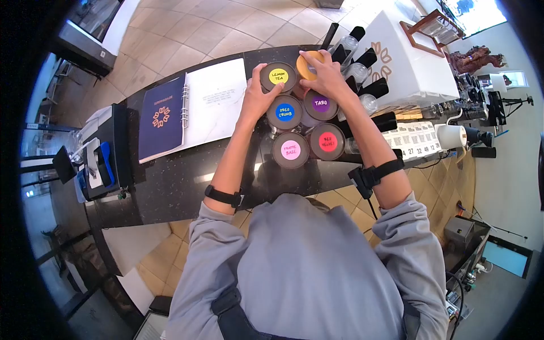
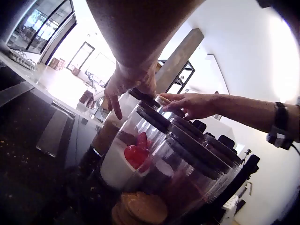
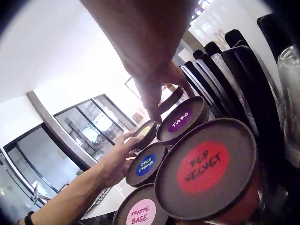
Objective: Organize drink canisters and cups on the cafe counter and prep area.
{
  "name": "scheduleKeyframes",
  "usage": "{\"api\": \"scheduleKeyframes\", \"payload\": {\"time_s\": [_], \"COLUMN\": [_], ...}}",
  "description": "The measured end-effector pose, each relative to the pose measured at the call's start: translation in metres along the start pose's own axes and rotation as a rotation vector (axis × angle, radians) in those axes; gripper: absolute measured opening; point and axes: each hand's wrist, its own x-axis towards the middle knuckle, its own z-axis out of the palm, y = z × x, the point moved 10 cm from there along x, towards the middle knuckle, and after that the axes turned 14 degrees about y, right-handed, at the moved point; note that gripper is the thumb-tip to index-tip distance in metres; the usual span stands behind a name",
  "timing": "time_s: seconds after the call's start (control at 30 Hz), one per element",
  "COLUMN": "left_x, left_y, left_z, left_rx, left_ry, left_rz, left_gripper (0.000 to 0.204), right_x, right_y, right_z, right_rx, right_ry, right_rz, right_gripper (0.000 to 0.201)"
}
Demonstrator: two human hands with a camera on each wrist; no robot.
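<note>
My left hand [image 1: 260,97] grips the dark lid of the jar labelled "Lemon Tea" [image 1: 277,75], its thumb over the near rim and its fingers round the left side. To its right, my right hand [image 1: 330,80] holds the orange-topped round lid [image 1: 305,69] from the right, fingers over the far edge. Just below stand jars labelled "Oreo Crumb" [image 1: 284,112] and "Taro" [image 1: 321,104]. Nearest my body are "Frappe Base" [image 1: 290,149] and "Red Velvet" [image 3: 204,166]. Through the clear jar walls in the left wrist view, a red scoop [image 2: 137,156] shows.
An open ring binder [image 1: 161,116] lies left on the black counter [image 1: 164,195]. Bottles with black tops [image 1: 356,72] crowd the right side, beside a large white box [image 1: 408,65]. A printed number sheet [image 1: 405,141] lies below the box. A black stand [image 1: 107,153] occupies the left end.
</note>
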Motion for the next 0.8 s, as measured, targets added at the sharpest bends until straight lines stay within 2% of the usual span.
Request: {"api": "scheduleKeyframes", "payload": {"time_s": [0.33,0.8], "left_x": [-0.002,-0.011], "left_y": [0.003,0.009], "left_z": [0.0,-0.001], "left_rx": [-0.018,-0.014], "left_ry": [0.002,-0.028], "left_rz": [0.023,-0.011], "left_gripper": [0.073,0.074], "right_x": [-0.005,-0.011], "right_y": [0.004,0.001], "right_z": [0.004,0.003], "right_rx": [-0.005,-0.02], "right_ry": [-0.081,-0.007], "right_rz": [0.08,0.029], "right_gripper": [0.085,0.086]}}
